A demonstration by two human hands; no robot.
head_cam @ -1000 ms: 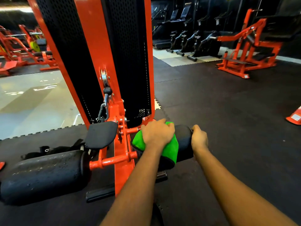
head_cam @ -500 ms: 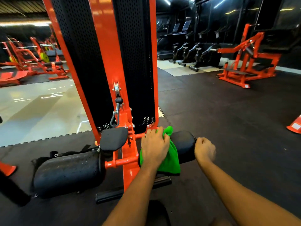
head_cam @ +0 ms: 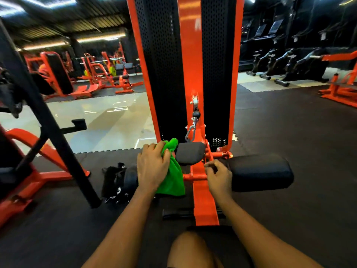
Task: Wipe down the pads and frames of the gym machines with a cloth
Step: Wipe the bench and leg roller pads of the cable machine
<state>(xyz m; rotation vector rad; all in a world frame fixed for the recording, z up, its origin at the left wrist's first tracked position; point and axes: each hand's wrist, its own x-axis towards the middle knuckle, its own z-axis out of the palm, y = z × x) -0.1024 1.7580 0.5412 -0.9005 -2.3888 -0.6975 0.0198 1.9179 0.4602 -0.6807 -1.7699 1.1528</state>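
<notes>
A machine with an orange frame [head_cam: 190, 55] and black perforated weight guards stands in front of me. Low on it sit a small black pad [head_cam: 190, 154] and two black roller pads. My left hand [head_cam: 152, 167] grips a green cloth [head_cam: 172, 180] and presses it on the left roller pad [head_cam: 131, 180], which is mostly hidden. My right hand [head_cam: 220, 176] has curled fingers at the inner end of the right roller pad [head_cam: 260, 173], beside the orange beam [head_cam: 204, 206].
A slanted black post of another machine [head_cam: 48, 122] rises close on the left, above an orange base. A black strap bundle [head_cam: 114, 180] lies on the rubber floor. Orange machines [head_cam: 92, 80] stand back left, exercise bikes [head_cam: 289, 64] back right. My knee [head_cam: 191, 250] is below.
My left hand carried the green cloth from the right roller pad across the orange beam to the left one. My right hand slid from that pad's outer end to its inner end.
</notes>
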